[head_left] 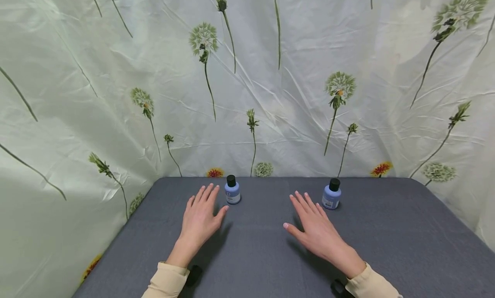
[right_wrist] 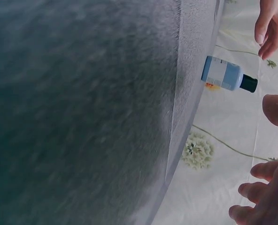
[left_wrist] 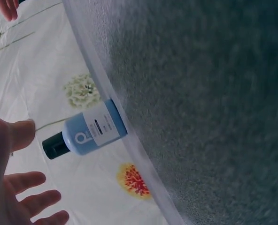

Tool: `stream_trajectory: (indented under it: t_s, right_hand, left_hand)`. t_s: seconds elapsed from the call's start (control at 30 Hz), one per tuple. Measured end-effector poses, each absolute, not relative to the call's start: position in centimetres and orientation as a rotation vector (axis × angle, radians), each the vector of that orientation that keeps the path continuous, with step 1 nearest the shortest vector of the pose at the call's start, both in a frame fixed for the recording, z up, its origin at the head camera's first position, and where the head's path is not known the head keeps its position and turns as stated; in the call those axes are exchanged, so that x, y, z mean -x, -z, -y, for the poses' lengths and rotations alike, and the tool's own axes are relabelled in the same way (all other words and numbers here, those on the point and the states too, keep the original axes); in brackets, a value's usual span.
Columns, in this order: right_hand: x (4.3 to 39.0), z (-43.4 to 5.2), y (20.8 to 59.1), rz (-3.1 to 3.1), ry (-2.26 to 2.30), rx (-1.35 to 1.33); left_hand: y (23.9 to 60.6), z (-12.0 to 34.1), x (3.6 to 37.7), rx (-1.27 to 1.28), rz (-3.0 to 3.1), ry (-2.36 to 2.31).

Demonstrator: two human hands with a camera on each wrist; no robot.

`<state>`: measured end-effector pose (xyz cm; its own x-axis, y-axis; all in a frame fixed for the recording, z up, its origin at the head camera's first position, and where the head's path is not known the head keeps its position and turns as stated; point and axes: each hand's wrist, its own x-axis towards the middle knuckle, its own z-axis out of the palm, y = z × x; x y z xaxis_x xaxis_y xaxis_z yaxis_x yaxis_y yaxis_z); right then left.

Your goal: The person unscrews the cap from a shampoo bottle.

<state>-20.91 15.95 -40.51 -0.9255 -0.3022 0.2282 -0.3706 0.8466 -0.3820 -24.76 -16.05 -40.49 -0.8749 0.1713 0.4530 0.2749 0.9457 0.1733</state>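
Note:
Two small blue bottles with black caps stand upright on the dark grey table. The left bottle (head_left: 233,193) is just right of my left hand (head_left: 199,220), whose fingers are spread and hold nothing. My right hand (head_left: 317,233) hovers palm down with its fingers extended, also holding nothing. Just beyond its fingertips, to the right, is the right bottle (head_left: 331,198). The left wrist view shows the left bottle (left_wrist: 96,127) with its white label, near the thumb. Between both hands, the right wrist view shows that same left bottle (right_wrist: 222,73).
The table (head_left: 255,255) is covered in dark grey cloth and has rounded far corners. A pale curtain (head_left: 294,117) printed with dandelions and other flowers hangs behind it and along its left side. Beige sleeves (head_left: 168,281) cover the forearms, with dark straps at the wrists.

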Motion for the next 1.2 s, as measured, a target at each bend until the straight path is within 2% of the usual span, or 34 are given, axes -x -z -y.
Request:
stream_trajectory:
  t_s: [0.3,1.2]
  right_hand:
    - [21.8,-14.4,40.4,2.847,-0.771,-0.608]
    - [24.8,-9.8,41.0,2.799,-1.057,-0.595]
  left_hand:
    - [40.5,16.5,25.8,0.297,2.597,0.461]
    - [41.1,17.2,29.0,0.222,2.424,1.118]
